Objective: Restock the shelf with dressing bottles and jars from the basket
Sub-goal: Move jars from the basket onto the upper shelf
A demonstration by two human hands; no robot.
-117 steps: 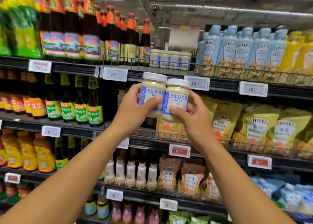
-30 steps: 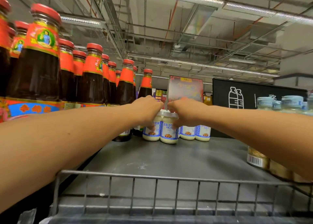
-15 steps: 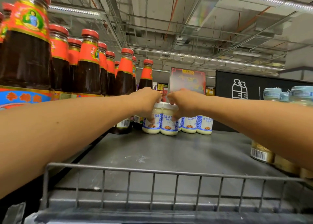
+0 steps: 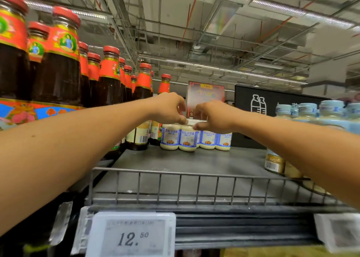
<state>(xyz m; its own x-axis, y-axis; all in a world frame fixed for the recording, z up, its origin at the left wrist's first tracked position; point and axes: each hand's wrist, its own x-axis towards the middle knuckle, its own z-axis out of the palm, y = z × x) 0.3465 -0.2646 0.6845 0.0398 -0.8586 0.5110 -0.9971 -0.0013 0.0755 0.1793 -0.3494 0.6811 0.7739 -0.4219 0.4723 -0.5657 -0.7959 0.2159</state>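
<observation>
Placement of two dressing jars, top shelf (image 4: 194, 163). A few seconds ago each hand held one jar in the air in front of the shelving. Now both jars stand at 12 o'clock, deep on the shelf: the first jar (image 4: 169, 138) touches the second jar (image 4: 187, 140), which closes up against two matching jars (image 4: 207, 140) at its 3 o'clock side, making a row of four. Over the last second the row has hardly shifted, which suggests the pair has been set down.

The left hand (image 4: 169, 108) is curled over the first jar's lid with fingertips touching. Whether it grips or merely rests cannot be told. The right hand (image 4: 214, 116) grasps the second jar, thumb against its shoulder and fingers bent over the white lid.

Dark sauce bottles (image 4: 109, 81) with red caps fill 9 to 10 o'clock, and pale blue-capped bottles (image 4: 331, 110) stand at 3 o'clock. A wire rail (image 4: 175, 182) and a price tag (image 4: 132, 235) lie at 6 o'clock.

Judged from this, the pair is as good as stocked. What remains is to let go and draw both arms back over the rail without brushing the neighbours. The basket is out of view.
</observation>
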